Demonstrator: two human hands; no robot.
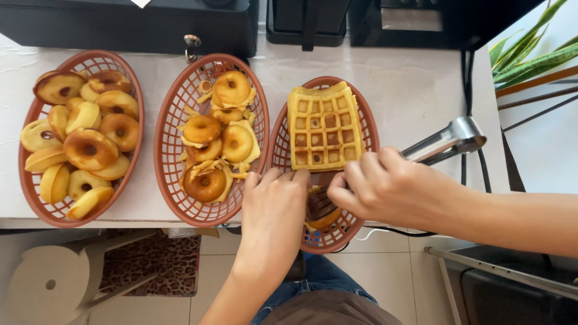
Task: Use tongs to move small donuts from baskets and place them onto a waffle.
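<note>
Left hand (274,207) flat on basket (367,129), right hand (385,186) gripping tongs (442,143)

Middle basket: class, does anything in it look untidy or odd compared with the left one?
Yes. The middle basket holds ring cakes with ragged, thin batter flaps on their edges, and loose scraps among them; those in the left basket look clean-edged.

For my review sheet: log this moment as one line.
left hand: on basket rim | right hand: holding metal tongs | waffle: in that basket | donut baskets: untouched
</note>
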